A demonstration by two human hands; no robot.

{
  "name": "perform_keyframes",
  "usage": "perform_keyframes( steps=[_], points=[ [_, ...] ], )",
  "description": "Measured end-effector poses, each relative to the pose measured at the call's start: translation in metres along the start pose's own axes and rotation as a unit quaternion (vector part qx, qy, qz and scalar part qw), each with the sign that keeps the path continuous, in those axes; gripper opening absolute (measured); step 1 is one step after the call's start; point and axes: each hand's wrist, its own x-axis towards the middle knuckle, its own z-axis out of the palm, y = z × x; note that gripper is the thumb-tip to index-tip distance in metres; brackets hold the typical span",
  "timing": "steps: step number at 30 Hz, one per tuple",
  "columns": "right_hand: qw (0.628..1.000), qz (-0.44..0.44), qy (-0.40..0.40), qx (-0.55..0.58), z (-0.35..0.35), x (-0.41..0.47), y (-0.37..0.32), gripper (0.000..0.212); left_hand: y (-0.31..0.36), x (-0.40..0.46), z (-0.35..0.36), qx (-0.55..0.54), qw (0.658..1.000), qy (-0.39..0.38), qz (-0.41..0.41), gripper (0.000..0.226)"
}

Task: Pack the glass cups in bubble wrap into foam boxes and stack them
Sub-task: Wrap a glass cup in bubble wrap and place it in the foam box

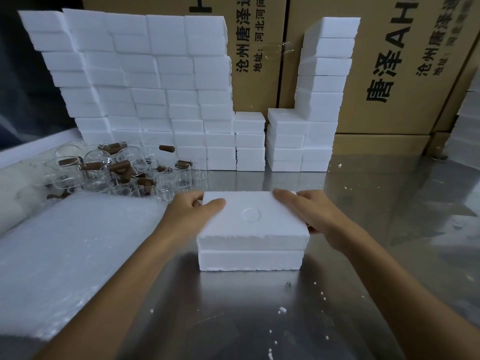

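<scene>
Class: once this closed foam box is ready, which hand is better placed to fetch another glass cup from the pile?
Left. The left hand grips the white foam box on the side nearest the clear glass cups; the right hand would have to cross over the box.

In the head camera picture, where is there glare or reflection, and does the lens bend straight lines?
Head view: the steel table mirrors the foam stacks and cardboard cartons, with soft glare near the foam box held by the left hand and right hand; wide-angle distortion leans the stacks outward; the glass cups look slightly soft.
</scene>
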Motion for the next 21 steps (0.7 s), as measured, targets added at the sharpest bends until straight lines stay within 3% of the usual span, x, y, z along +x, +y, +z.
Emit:
perform_keyframes(
  steps=[6,10,12,17,21],
  points=[
    [1.000,-0.001,0.024,-0.012,0.003,0.002,0.006,0.050,-0.007,0.001,0.005,-0.007,1.000,-0.015,-0.008,0.041],
    [0.995,-0.022,0.073,-0.064,0.010,0.003,0.008,0.052,-0.007,0.002,0.004,-0.025,0.999,0.012,-0.024,0.011],
    [0.991,-0.034,0.107,-0.077,0.014,0.002,0.007,0.037,-0.008,0.004,0.005,-0.033,0.998,0.040,-0.029,0.016],
    [0.975,-0.095,0.199,-0.017,0.018,-0.008,0.007,0.037,-0.009,0.001,0.010,-0.035,0.998,0.058,-0.006,0.009],
    [0.980,-0.147,0.129,0.049,0.018,-0.028,0.019,0.041,-0.014,-0.003,0.014,-0.053,0.995,0.085,0.024,0.026]
  ],
)
